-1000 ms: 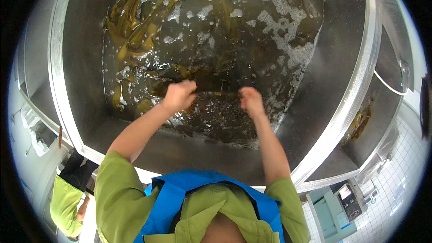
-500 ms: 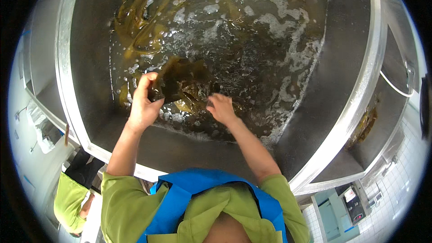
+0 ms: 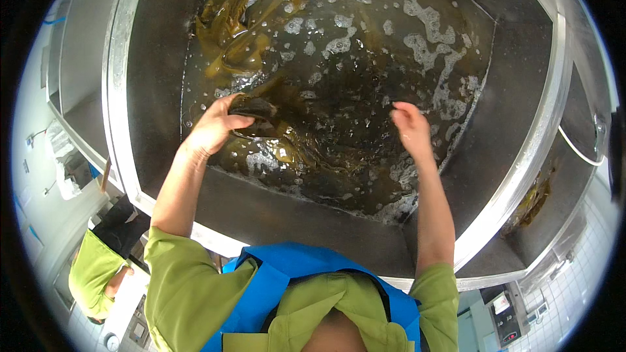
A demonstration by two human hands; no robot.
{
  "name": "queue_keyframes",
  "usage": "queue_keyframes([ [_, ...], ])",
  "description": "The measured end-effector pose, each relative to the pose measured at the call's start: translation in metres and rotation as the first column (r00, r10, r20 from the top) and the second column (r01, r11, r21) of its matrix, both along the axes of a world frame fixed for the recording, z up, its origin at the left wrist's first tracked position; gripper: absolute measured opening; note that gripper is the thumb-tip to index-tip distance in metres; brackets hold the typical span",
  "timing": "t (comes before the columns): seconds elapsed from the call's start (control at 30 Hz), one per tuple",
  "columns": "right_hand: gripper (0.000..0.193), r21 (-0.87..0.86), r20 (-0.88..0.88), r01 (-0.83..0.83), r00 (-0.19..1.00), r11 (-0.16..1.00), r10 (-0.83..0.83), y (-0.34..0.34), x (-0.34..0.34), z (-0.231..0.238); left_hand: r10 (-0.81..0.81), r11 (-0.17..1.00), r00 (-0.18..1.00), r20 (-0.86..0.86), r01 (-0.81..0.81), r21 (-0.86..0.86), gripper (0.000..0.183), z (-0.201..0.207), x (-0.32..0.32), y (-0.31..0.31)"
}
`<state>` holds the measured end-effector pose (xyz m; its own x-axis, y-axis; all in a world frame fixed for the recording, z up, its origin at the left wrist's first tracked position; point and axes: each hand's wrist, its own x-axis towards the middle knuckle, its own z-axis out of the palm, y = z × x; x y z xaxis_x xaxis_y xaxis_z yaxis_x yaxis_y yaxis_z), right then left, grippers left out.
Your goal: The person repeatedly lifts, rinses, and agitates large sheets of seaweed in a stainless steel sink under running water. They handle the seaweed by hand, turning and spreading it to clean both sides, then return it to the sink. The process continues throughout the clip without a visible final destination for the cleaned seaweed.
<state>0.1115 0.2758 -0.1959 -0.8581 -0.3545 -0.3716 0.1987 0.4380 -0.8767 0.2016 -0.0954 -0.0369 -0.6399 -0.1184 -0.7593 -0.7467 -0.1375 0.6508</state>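
- The left hand is closed on a dark, wet sheet of kelp, lifted just above the water at about 9 o'clock of the stainless steel wash tank.
- The right hand hangs over the water at about 3 o'clock; its fingers curl downward and seem to hold nothing, though whether they pinch a thin strand cannot be told.
- The sheet trails from the left grip down to the foamy water at the tank's middle, where more kelp lies submerged; a second, lighter bunch floats at about 11 o'clock.
- To handle the sheet well, I judge it should be held by a broad fold rather than an edge, since wet kelp is slippery and tears easily.
- The free hand would best take the trailing end, spreading the weight.
- Slow lifts would keep splashing inside the rim.
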Motion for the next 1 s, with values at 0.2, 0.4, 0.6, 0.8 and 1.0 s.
queue_keyframes([
  [0.2, 0.041, -0.368, 0.069, -0.175, 0.974, 0.913, 0.215, -0.136, 0.046, 0.045, 0.100, 0.938, 0.991, -0.085, -0.066, 0.339, 0.050, -0.008, -0.003, 0.026],
  [0.4, 0.024, -0.466, 0.337, -0.022, 0.920, 0.885, 0.200, -0.137, 0.056, 0.068, 0.080, 0.826, 0.994, -0.071, -0.026, 0.563, 0.044, -0.031, -0.005, 0.033],
  [0.6, 0.019, -0.490, 0.395, 0.229, 0.918, 0.841, -0.020, -0.108, 0.039, 0.075, 0.089, 0.883, 0.976, 0.200, -0.170, 0.437, 0.036, -0.051, -0.001, 0.066],
  [0.8, 0.047, -0.396, 0.022, -0.208, 0.972, 0.895, 0.236, -0.100, 0.038, 0.084, 0.210, 0.707, 0.947, 0.243, -0.319, 0.632, 0.029, -0.056, 0.002, 0.093],
  [1.0, 0.027, -0.444, 0.166, -0.016, 0.981, 0.896, 0.100, -0.102, 0.045, 0.083, 0.263, 0.625, 0.938, 0.226, -0.344, 0.701, 0.031, -0.070, 0.005, 0.103],
])
